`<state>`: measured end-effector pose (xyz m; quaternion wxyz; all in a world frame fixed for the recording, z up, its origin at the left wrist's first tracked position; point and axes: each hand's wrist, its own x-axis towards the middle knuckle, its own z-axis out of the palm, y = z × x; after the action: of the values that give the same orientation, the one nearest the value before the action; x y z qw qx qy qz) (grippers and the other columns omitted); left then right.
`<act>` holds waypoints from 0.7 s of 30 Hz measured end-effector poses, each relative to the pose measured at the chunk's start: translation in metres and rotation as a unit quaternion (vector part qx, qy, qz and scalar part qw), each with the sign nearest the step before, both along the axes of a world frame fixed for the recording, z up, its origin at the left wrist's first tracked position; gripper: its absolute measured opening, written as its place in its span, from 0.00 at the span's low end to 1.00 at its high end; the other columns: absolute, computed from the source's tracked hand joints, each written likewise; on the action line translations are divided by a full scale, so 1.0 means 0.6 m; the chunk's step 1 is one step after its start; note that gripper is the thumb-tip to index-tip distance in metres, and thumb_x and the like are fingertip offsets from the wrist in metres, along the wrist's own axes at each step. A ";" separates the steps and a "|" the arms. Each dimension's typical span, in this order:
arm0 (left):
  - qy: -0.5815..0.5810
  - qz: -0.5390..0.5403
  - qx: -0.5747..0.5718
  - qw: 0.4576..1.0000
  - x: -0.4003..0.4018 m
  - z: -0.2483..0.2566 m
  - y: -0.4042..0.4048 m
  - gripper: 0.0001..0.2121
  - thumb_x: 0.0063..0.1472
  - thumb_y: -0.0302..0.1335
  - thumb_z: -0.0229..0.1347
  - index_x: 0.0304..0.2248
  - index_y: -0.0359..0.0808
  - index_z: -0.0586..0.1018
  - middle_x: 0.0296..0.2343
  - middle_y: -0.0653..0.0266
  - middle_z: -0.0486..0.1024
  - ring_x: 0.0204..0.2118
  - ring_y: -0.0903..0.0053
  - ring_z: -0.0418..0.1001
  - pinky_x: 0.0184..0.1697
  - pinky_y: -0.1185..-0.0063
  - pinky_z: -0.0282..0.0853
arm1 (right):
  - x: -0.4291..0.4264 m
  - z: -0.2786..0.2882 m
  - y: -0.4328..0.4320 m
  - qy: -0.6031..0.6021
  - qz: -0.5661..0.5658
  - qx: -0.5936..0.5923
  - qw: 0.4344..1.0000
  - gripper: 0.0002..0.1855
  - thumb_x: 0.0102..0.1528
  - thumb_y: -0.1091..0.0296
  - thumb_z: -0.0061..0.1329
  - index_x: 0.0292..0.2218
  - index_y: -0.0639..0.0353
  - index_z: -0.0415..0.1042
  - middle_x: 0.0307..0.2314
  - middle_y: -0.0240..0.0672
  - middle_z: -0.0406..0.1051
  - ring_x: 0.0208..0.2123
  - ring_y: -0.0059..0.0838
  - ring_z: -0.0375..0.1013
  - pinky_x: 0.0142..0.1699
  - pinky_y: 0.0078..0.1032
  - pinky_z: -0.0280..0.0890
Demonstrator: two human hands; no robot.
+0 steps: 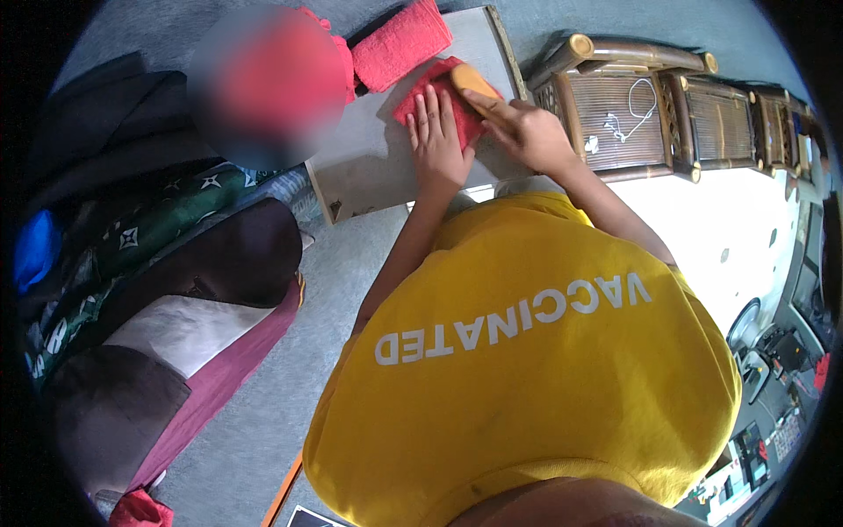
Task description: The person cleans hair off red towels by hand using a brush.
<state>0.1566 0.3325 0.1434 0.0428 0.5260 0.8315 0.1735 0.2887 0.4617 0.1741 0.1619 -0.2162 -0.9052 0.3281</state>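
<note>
My left hand (438,141) lies flat on a red cloth (428,79), its fingers a little spread over the near left part. With my right hand (533,135) I grip a smooth wooden tool (475,82) with a rounded head, probably a brush; its underside is hidden against the cloth. The index finger stretches along its top. Beneath the cloth is a low, pale grey tabletop (369,151) with worn edges. A folded red towel (402,46) lies at the table's far left edge, apart from my hands.
Bamboo seating (616,118) runs along the right, with a white cord (622,128) on one slatted seat. Left, dark and patterned fabrics (164,217) are heaped beside a large blurred patch. Another red cloth (141,510) lies at the lower left.
</note>
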 end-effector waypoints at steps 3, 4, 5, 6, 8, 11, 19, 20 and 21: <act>0.012 -0.004 -0.002 1.000 0.010 -0.010 -0.002 0.41 0.53 0.34 0.58 0.62 0.35 0.50 0.62 0.50 0.44 0.65 0.56 0.42 0.65 0.58 0.39 | 0.016 -0.012 0.035 0.002 -0.033 -0.012 0.999 0.28 0.56 0.58 0.47 0.58 0.31 0.60 0.26 0.47 0.73 0.25 0.48 0.74 0.31 0.40 0.69; 0.051 0.002 -0.017 0.999 0.013 -0.019 -0.004 0.42 0.51 0.36 0.59 0.62 0.34 0.51 0.62 0.49 0.45 0.65 0.55 0.43 0.65 0.59 0.39 | 0.022 -0.006 0.042 -0.029 -0.049 -0.025 0.998 0.28 0.57 0.59 0.48 0.58 0.32 0.60 0.27 0.50 0.73 0.27 0.50 0.74 0.32 0.40 0.69; 0.091 0.008 -0.032 0.995 0.016 -0.026 -0.005 0.43 0.50 0.38 0.59 0.61 0.33 0.52 0.62 0.48 0.45 0.65 0.55 0.44 0.65 0.59 0.39 | 0.026 -0.005 0.050 -0.028 -0.045 -0.024 0.998 0.28 0.57 0.59 0.48 0.58 0.32 0.60 0.27 0.50 0.73 0.27 0.50 0.74 0.32 0.40 0.69; 0.092 0.011 -0.032 0.995 0.022 -0.027 -0.004 0.43 0.50 0.38 0.59 0.61 0.33 0.52 0.62 0.48 0.45 0.65 0.55 0.44 0.65 0.59 0.39 | 0.028 -0.002 0.059 -0.024 -0.052 -0.026 0.998 0.28 0.57 0.59 0.48 0.58 0.32 0.60 0.28 0.51 0.73 0.27 0.49 0.74 0.34 0.39 0.69; 0.046 0.028 0.011 0.998 0.036 -0.026 -0.006 0.43 0.51 0.40 0.58 0.60 0.27 0.52 0.61 0.41 0.46 0.64 0.51 0.46 0.65 0.59 0.40 | 0.031 0.012 0.070 -0.026 -0.060 -0.027 0.998 0.28 0.57 0.61 0.49 0.58 0.35 0.61 0.30 0.51 0.74 0.28 0.49 0.74 0.35 0.38 0.68; 0.034 0.051 -0.034 0.998 0.054 0.003 0.008 0.43 0.51 0.41 0.57 0.58 0.22 0.53 0.59 0.35 0.48 0.62 0.47 0.50 0.64 0.57 0.43 | 0.024 0.016 0.074 0.055 -0.006 -0.042 0.998 0.28 0.56 0.64 0.50 0.57 0.39 0.62 0.30 0.51 0.73 0.27 0.48 0.74 0.35 0.36 0.69; 0.197 0.119 -0.054 0.972 0.056 -0.034 0.058 0.27 0.57 0.32 0.47 0.52 0.20 0.64 0.52 0.38 0.64 0.52 0.50 0.67 0.59 0.66 0.57 | -0.005 0.005 0.062 0.027 0.114 -0.026 0.993 0.29 0.56 0.62 0.48 0.58 0.37 0.60 0.27 0.48 0.72 0.25 0.50 0.72 0.32 0.38 0.68; 0.236 0.127 -0.083 0.960 0.057 -0.039 0.062 0.26 0.57 0.31 0.48 0.51 0.20 0.65 0.51 0.39 0.65 0.51 0.51 0.68 0.58 0.67 0.60 | -0.002 0.007 0.067 0.017 0.110 -0.032 0.993 0.28 0.56 0.65 0.49 0.58 0.42 0.61 0.31 0.51 0.73 0.27 0.50 0.73 0.33 0.35 0.68; 0.274 0.134 -0.112 0.946 0.057 -0.038 0.065 0.26 0.56 0.31 0.49 0.51 0.20 0.65 0.51 0.40 0.65 0.50 0.52 0.69 0.56 0.69 0.63 | 0.004 0.010 0.072 0.019 0.113 -0.031 0.993 0.28 0.56 0.65 0.49 0.58 0.42 0.61 0.31 0.51 0.73 0.27 0.50 0.73 0.33 0.35 0.68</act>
<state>0.1911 0.3714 0.1208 -0.1519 0.4284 0.8882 -0.0678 0.2908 0.5051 0.1802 0.1343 -0.1112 -0.9101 0.3759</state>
